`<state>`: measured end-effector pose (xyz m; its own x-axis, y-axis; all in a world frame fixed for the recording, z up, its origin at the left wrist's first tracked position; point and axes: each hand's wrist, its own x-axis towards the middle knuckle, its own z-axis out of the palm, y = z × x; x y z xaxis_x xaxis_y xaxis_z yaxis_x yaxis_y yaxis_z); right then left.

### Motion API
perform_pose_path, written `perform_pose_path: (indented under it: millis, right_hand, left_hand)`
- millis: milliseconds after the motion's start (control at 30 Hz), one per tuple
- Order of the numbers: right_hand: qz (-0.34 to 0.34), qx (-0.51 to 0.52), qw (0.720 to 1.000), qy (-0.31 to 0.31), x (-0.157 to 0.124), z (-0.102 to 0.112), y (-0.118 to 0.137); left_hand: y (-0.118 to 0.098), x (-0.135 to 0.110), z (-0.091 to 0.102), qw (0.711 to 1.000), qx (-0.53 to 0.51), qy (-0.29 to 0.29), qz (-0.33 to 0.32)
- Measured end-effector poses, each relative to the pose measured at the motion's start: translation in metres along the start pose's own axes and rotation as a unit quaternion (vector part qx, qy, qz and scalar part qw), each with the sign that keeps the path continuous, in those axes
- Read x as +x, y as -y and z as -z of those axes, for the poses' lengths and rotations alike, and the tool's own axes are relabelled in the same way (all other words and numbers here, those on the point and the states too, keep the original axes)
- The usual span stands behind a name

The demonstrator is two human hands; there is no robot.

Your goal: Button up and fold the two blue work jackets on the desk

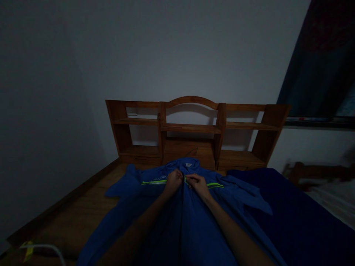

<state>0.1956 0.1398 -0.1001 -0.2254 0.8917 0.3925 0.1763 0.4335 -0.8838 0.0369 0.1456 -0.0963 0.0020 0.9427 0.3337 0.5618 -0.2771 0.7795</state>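
A blue jacket (155, 218) with a neon-green chest stripe lies spread on a wooden board, collar towards the headboard. A small label shows at its collar (189, 164). My left hand (173, 181) pinches the left edge of the jacket's front opening just below the collar. My right hand (197, 183) pinches the right edge beside it. Both hands are closed on the fabric, almost touching each other at the centre of the chest.
A wooden headboard with shelves (191, 127) stands right behind the jacket against the wall. A dark blue cloth (299, 221) lies to the right. A white cable (50, 249) curls at the lower left on the wooden board (83, 218). A dark curtain (318, 62) hangs at upper right.
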Motion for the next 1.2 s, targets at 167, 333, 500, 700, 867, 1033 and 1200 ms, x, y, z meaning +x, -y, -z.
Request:
perform_pose_path:
  millis: [167,333,500,700,867,1033,1200]
  right_hand:
    - [0.016,-0.023,0.999,-0.018,0.000,-0.004,0.000]
    - [0.034,-0.055,0.998,-0.028,-0.003,-0.004,0.007]
    - [0.051,-0.082,0.995,-0.018,-0.004,0.000,0.010]
    - [0.009,-0.044,0.999,-0.004,0.002,0.001,-0.003]
    - [-0.007,-0.015,1.000,0.018,0.006,0.002,-0.013]
    - [-0.014,0.001,0.999,0.049,0.006,0.004,-0.011]
    - [-0.015,-0.013,0.997,0.070,0.005,0.005,-0.007]
  left_hand:
    - [0.005,-0.008,-0.001,0.998,-0.046,-0.015,-0.034]
    - [0.007,-0.012,0.003,0.996,-0.068,-0.004,-0.066]
    - [0.004,-0.012,0.002,0.995,-0.070,-0.006,-0.073]
    - [0.002,-0.014,0.002,0.993,-0.105,0.008,-0.048]
    - [0.002,-0.014,-0.001,0.993,-0.114,0.003,-0.044]
    - [-0.002,-0.016,-0.001,0.993,-0.111,-0.011,-0.041]
    - [-0.006,-0.019,-0.001,0.994,-0.106,-0.038,-0.013]
